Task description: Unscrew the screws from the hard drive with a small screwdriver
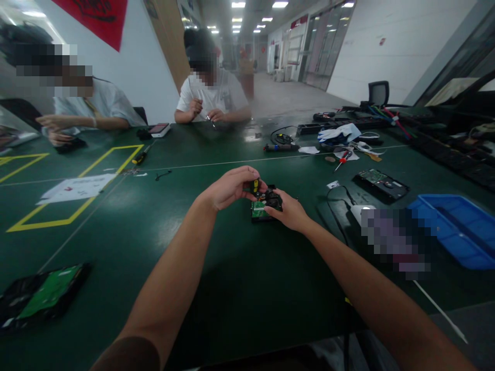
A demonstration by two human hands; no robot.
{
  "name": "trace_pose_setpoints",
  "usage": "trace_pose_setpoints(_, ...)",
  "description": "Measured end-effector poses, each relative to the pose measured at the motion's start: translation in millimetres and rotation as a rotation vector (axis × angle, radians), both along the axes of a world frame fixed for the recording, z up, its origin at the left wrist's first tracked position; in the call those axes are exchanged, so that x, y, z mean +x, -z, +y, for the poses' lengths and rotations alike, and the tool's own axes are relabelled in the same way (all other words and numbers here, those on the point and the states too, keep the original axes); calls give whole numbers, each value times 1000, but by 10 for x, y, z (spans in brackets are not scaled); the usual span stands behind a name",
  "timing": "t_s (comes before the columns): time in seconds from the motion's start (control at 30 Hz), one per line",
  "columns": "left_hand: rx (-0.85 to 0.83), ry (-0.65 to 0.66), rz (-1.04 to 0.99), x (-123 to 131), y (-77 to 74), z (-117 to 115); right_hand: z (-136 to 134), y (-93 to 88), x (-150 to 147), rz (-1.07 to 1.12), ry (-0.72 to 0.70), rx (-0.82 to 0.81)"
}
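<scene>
In the middle of the table lies a hard drive (260,208) with a green circuit board on its near left part. My right hand (291,210) grips its right side, the thumb reaching over the top. Above the drive, my left hand (235,188) is closed with its fingertips around a black and yellow handle (254,186), which looks like a screwdriver's and stands roughly upright. Its tip is hidden among the fingers and the dark parts of the drive.
More hard drives lie at the right (381,184) and left (44,296). Near the right arm are a blue tray (464,226) and a cabled device (358,212). A red screwdriver (343,159) and gloves (340,134) lie farther back. Two people sit across the table.
</scene>
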State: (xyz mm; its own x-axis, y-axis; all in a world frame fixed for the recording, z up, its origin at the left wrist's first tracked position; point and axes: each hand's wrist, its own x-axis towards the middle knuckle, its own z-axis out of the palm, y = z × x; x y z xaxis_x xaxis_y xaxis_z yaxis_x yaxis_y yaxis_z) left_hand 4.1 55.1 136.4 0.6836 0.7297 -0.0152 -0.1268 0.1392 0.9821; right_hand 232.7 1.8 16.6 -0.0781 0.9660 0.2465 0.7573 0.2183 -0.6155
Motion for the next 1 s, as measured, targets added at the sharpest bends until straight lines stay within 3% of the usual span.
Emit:
trace_pose_setpoints(0.33,105,-31,72,-3,-36,-6,-5,-27,-3,-10,-20,13)
trace_pose_setpoints(0.7,44,-42,-8,35,-9,2,26,46,12,20,-17,29)
trace_pose_setpoints(1.0,155,-22,97,8,-63,-57,23,19,18,3,-41,28)
